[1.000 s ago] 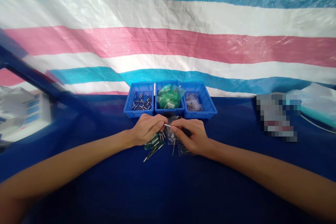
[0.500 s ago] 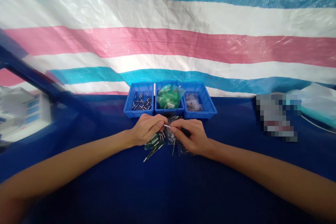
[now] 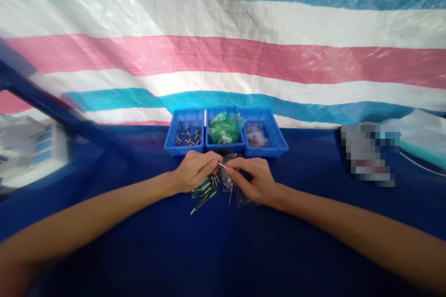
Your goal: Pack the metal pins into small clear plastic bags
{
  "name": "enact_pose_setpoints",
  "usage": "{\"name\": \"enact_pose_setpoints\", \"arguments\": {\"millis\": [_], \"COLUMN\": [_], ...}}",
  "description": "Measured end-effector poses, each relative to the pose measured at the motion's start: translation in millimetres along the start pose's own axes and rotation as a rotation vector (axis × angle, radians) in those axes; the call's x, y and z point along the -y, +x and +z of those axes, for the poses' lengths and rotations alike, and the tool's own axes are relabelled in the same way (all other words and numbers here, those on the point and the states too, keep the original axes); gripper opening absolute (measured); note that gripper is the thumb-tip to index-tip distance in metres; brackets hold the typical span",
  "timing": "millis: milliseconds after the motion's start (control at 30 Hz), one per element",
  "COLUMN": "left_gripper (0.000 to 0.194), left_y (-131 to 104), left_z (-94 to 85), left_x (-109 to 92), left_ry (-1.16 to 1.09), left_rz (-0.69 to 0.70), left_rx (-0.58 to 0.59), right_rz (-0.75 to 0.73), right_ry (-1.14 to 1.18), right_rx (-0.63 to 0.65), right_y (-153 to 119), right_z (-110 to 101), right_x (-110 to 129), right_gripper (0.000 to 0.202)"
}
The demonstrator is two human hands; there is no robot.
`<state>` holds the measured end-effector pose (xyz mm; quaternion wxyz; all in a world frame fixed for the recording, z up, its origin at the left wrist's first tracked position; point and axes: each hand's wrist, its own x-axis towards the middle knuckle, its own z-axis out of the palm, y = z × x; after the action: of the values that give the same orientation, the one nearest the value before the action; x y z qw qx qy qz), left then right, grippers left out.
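A small silvery rod (image 3: 222, 165) spans the short gap between my two hands, and its exact kind is too small to make out. My left hand (image 3: 195, 171) pinches one end between thumb and forefinger. At the other end, the thumb and forefinger of my right hand (image 3: 257, 180) are closed on it. Below my left hand lies a green packet (image 3: 204, 188) with several thin metal rods (image 3: 204, 203) over and beside it. Clear plastic bags (image 3: 228, 183) with small metal parts lie under and between the hands, partly covered by my right hand.
Behind the hands stand three blue bins: the left bin (image 3: 184, 151) holds metal rods, the middle bin (image 3: 225, 147) green packets, the right bin (image 3: 275, 144) clear packets. A pixelated object (image 3: 367, 155) and a pale plastic bag (image 3: 423, 137) lie right. White equipment (image 3: 35, 153) stands left.
The silvery rod between my fingertips has tilted slightly. Both hands stay in nearly the same place, and the bins and loose parts have not moved.
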<state>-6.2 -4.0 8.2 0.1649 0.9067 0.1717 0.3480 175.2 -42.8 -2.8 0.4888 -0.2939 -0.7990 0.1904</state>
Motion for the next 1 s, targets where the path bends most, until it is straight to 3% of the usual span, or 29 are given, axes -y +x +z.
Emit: {"name": "enact_pose_setpoints", "arguments": {"millis": [1000], "left_gripper": [0.028], "left_y": [1.2], "left_z": [-0.1], "left_x": [0.1], "left_ry": [0.048], "left_rz": [-0.009], "left_rx": [0.033], "right_rz": [0.009], "right_ry": [0.053], "right_rx": [0.073], "right_y": [-0.6], "right_z": [0.6], "right_x": [-0.5], "right_gripper": [0.016]}}
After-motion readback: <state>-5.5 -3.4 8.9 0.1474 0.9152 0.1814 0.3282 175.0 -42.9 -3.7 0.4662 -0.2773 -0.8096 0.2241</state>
